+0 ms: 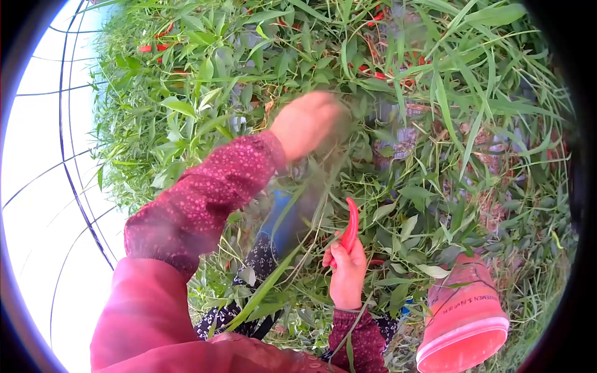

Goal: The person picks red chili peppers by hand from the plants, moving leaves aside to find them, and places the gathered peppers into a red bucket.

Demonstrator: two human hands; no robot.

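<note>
Left hand [311,123] blurred near leaves [367,171]

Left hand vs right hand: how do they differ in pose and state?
Left hand is blurred, so whatever it may hold is unclear; right hand is sharper and grips a red pepper.
Left hand reaches out over the plants; right hand sits lower in view, nearer the body.
Shared: both bare, with speckled dark-red sleeves.
</note>
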